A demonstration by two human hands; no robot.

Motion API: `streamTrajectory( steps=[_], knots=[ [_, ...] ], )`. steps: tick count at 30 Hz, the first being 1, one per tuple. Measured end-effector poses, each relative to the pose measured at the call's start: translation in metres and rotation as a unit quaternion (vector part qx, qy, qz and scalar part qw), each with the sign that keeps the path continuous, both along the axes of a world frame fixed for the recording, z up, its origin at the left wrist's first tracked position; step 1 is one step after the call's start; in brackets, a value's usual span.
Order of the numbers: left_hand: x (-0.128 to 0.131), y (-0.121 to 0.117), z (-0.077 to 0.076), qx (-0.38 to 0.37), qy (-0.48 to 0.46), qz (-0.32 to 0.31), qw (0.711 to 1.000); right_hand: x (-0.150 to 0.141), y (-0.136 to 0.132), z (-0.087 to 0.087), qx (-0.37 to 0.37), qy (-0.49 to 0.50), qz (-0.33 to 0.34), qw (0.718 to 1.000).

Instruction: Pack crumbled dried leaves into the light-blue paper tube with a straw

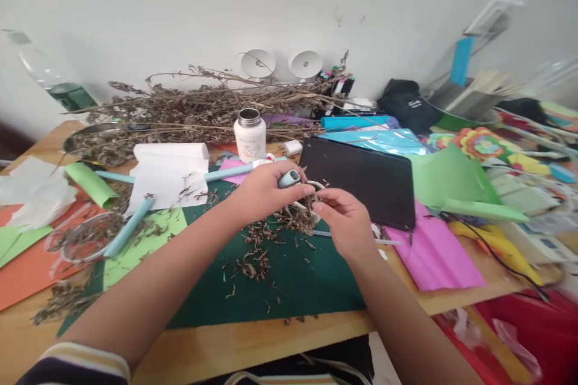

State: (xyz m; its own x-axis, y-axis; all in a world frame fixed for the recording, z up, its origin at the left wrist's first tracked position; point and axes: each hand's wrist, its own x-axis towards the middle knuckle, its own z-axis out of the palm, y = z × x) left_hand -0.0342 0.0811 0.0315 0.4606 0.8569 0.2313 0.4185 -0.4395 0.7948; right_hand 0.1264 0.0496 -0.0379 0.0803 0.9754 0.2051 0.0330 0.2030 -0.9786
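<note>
- Plain pale wall (203, 6) is rising behind a crowded wooden desk (226, 346).
- Along the wall, a heap of dried stems (194, 102) is lying lengthwise, still bearing many leaves; judging by its bulk, most of the plant is remaining whole.
- Nearer the person, a dark green mat (298, 283) is carrying scattered dry leaves (257, 264), so a smaller share seems to be lying broken up already.
- Beyond the right hand, a black tablet (361, 177) is lying flat.
- The left hand (271, 189) is curling its fingers around a rolled tube, its thumb pressing near a dried sprig.
- The right hand (350, 219) is pinching that sprig between thumb and forefinger, the other fingers bending inward.
- Beneath both hands, a pale container (316, 183) is standing partly hidden, with leaves around it.
- The light blue tube (286, 178) is pointing its open end rightward, its long axis running roughly sideways.
- Between the fingertips, the dried sprig (309, 203) is hanging over the container, its long axis running roughly downward; its tip is blurring into the leaves.
</note>
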Motion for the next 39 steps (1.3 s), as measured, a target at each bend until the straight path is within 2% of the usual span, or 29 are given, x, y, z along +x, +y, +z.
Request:
streamTrajectory(
  steps=[3,6,10,13,16,18,21,24,28,30,34,39],
  knots=[
    [0.011,0.002,0.002,-0.006,0.029,-0.021,0.999,0.003,-0.009,-0.001,-0.006,0.003,-0.018,1.000],
    [0.004,-0.001,0.005,-0.024,0.044,-0.025,0.998,-0.002,-0.015,0.000,-0.018,0.002,-0.012,1.000],
    [-0.015,-0.009,0.007,-0.040,0.027,0.012,0.999,-0.019,-0.020,0.005,-0.033,-0.015,0.025,0.999],
    [-0.027,-0.015,0.005,-0.025,0.020,0.047,0.998,-0.027,-0.021,0.007,-0.041,-0.050,0.064,0.996],
    [-0.034,-0.017,0.001,-0.002,0.062,0.070,0.996,-0.029,-0.019,0.009,-0.039,-0.091,0.100,0.990],
    [-0.037,-0.017,0.000,-0.002,0.101,0.070,0.992,-0.028,-0.016,0.012,-0.013,-0.137,0.105,0.985],
    [-0.038,-0.016,-0.002,-0.020,0.130,0.037,0.991,-0.026,-0.012,0.020,0.054,-0.219,0.113,0.968],
    [-0.036,-0.016,-0.005,-0.044,0.119,0.006,0.992,-0.031,-0.008,0.026,0.098,-0.298,0.143,0.939],
    [-0.033,-0.017,-0.009,-0.067,0.112,0.004,0.991,-0.040,-0.007,0.023,0.187,-0.462,0.085,0.863],
    [-0.032,-0.018,-0.010,-0.054,0.123,0.012,0.991,-0.043,-0.007,0.018,0.211,-0.501,0.053,0.838],
    [-0.030,-0.021,-0.010,-0.020,0.100,0.026,0.994,-0.043,-0.011,0.015,0.207,-0.515,0.046,0.831],
    [-0.024,-0.027,-0.008,-0.065,-0.016,0.097,0.993,-0.043,-0.017,0.022,0.168,-0.502,0.042,0.847]
  ],
)
